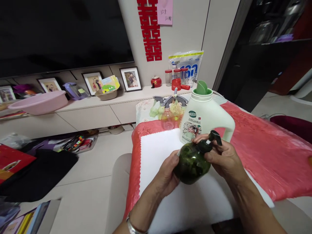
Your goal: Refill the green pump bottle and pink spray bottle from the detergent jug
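Note:
A dark green pump bottle (192, 164) is tilted in front of me, held above the white cloth (158, 152). My left hand (169, 169) wraps its body from the left. At the neck and black pump head (206, 145), my right hand (225, 157) closes its fingers and thumb round the collar. The nozzle points to the right. Just behind stands a large pale green detergent jug (207, 110) with a handle on its right. A green cap or spout (202, 87) sits tilted in the jug's mouth.
Spray bottles with grey trigger heads (168, 102) stand behind the jug's left side. A red plastic cover (265, 149) lies over the table. Along the wall, a low cabinet (97, 113) carries photo frames (131, 79), red-lidded jars (168, 78) and a pink basin (40, 102).

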A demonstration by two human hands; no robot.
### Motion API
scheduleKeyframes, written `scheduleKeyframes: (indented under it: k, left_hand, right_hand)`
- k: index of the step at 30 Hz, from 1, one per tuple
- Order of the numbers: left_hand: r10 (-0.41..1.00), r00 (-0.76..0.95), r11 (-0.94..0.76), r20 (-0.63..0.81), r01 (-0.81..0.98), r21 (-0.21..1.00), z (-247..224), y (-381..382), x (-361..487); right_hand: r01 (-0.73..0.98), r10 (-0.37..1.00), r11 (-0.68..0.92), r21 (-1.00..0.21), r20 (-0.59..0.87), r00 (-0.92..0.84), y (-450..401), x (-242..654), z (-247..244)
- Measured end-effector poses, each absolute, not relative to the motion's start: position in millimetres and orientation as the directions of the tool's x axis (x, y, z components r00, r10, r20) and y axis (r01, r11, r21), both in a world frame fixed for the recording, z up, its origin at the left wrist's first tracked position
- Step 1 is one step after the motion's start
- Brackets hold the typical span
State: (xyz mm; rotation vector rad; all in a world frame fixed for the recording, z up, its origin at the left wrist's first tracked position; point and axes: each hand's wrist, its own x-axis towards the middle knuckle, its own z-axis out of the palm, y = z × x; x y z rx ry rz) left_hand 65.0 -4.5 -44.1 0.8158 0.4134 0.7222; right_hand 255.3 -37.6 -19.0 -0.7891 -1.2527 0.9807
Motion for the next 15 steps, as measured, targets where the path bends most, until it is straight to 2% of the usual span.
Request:
scheduleKeyframes:
  k: [2,4,15]
  left_hand:
    - [0.609,0.789,0.604,-0.077,-0.399,0.689,-48,-5,63]
    - [0.553,0.83,0.659,-0.068,-0.387,0.645,-52,-5,60]
    - [0.611,0.789,0.598,-0.058,-0.412,0.687,-47,-7,62]
  right_hand:
    - [-0.186,0.922,0.383,-0.905,0.386,0.019,-38,255,-20]
    - [-0.205,0.929,0.362,-0.91,0.37,-0.003,-38,254,-21]
    - [-0.211,0.957,0.277,-0.937,0.29,-0.028,-41,249,-18]
